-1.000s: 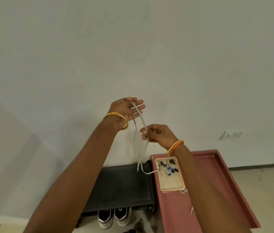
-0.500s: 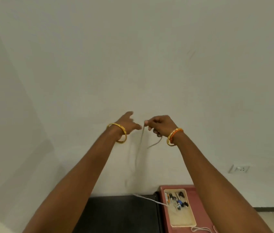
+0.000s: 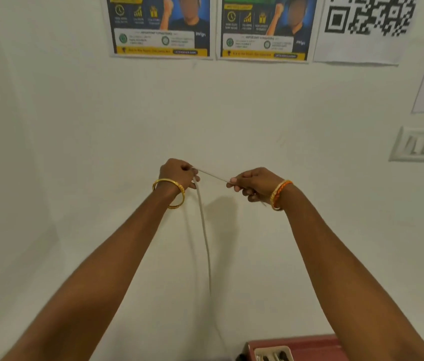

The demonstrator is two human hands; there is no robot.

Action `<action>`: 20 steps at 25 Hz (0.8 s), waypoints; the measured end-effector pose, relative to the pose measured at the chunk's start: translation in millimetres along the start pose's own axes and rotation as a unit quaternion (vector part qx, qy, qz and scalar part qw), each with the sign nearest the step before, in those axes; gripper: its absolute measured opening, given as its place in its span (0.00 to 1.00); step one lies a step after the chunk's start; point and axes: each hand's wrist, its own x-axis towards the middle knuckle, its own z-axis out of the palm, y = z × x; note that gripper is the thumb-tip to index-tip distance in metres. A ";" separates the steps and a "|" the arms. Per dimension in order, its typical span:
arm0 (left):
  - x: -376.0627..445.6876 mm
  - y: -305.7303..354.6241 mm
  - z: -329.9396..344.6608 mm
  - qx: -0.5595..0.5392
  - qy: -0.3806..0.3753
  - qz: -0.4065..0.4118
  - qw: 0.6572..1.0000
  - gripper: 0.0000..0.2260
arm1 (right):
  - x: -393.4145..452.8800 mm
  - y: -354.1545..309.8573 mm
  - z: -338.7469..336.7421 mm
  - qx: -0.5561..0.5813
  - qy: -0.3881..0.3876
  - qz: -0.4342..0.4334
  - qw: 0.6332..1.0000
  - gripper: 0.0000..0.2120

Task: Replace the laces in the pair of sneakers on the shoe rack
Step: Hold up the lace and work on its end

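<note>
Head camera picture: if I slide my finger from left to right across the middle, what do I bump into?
Gold bangle → left hand → white lace stretched between the hands → right hand → orange bangle → switch plate on the wall.

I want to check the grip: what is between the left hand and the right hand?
In the head view, a short taut stretch of the white lace runs from the left hand to the right hand; the rest hangs down from the left hand.
</note>
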 end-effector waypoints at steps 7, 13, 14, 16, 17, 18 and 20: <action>8.2 6.3 -17.7 -0.022 0.019 -0.028 0.999 0.08 | -18.6 -17.8 -13.8 0.045 -0.056 0.024 0.997 0.10; -20.7 32.1 -1.7 0.006 -0.206 0.042 0.978 0.13 | -16.3 -55.0 17.2 0.288 -0.098 -0.032 0.952 0.09; -24.5 38.2 0.4 -0.025 -0.219 0.051 0.974 0.10 | -15.6 -59.2 21.3 0.342 -0.102 -0.034 0.933 0.09; -27.5 48.4 1.2 -0.074 -0.224 0.053 0.970 0.06 | -14.0 -64.9 27.8 0.430 -0.086 -0.051 0.897 0.08; -26.7 52.1 0.1 -0.091 -0.225 0.049 0.969 0.06 | -13.2 -66.8 30.4 0.466 -0.071 -0.060 0.880 0.07; -25.2 55.0 -1.5 -0.099 -0.226 0.046 0.968 0.07 | -11.9 -68.0 32.6 0.498 -0.056 -0.068 0.863 0.07; -23.7 59.1 -4.9 -0.080 -0.226 0.057 0.969 0.09 | -7.7 -67.4 35.8 0.537 -0.011 -0.087 0.839 0.09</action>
